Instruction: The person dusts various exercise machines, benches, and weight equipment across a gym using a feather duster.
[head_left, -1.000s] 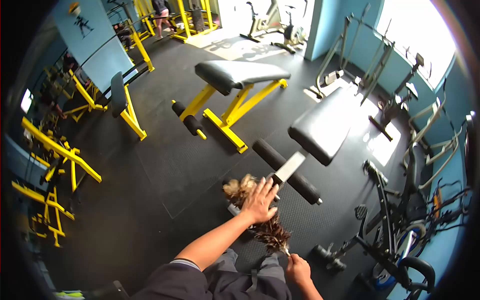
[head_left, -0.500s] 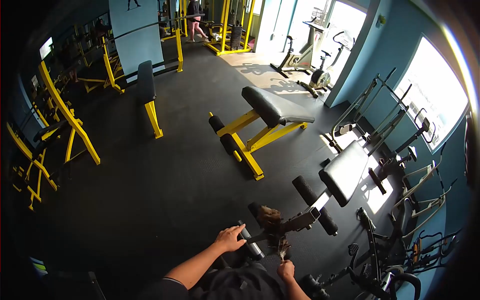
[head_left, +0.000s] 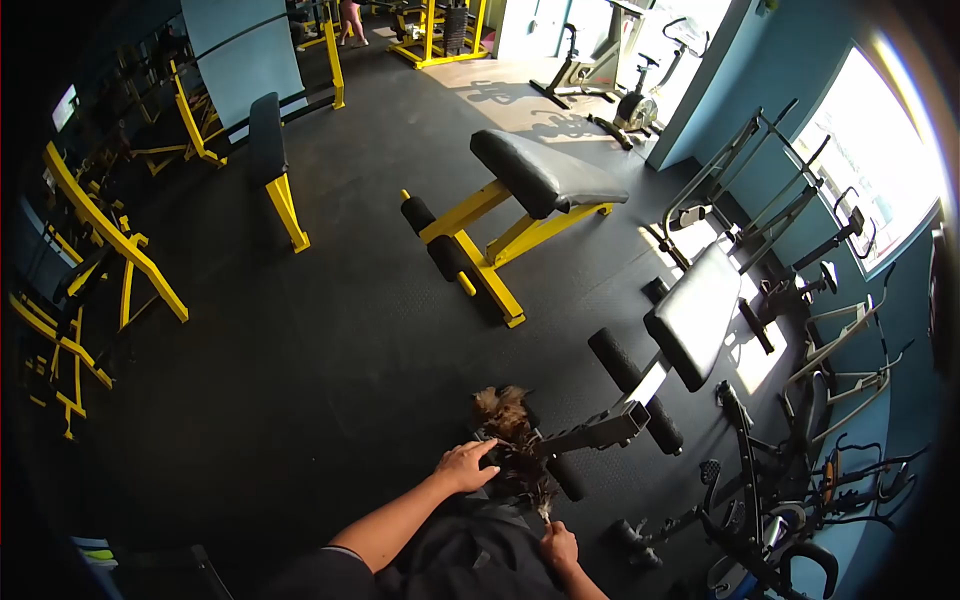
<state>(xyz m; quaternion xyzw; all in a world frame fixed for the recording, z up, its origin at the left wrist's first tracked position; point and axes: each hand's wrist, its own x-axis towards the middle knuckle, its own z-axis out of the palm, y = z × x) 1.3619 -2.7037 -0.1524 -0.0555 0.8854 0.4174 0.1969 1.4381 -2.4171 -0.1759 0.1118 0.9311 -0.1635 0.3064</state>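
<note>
My right hand (head_left: 559, 543) is closed round the handle of a brown feather duster (head_left: 508, 420), low in the view. The feathers run up and away from that hand, over the near end of a bench frame (head_left: 600, 430) with black foam rollers. My left hand (head_left: 465, 467) is just left of the feathers, palm down, with its fingers apart. Its fingertips reach the roller end beside the duster; whether they press on it cannot be made out. The bench's black pad (head_left: 697, 315) lies beyond, to the right.
A yellow-framed bench (head_left: 490, 250) stands ahead. Yellow racks (head_left: 120, 240) line the left side. Exercise bikes (head_left: 635, 105) stand near the doorway, and black machines (head_left: 750, 490) crowd the right. A person's legs (head_left: 353, 22) show at the top.
The duster's feathers have shifted left over the roller end by my left hand. My right hand has moved slightly left with the handle. The view has tilted a little downward.
</note>
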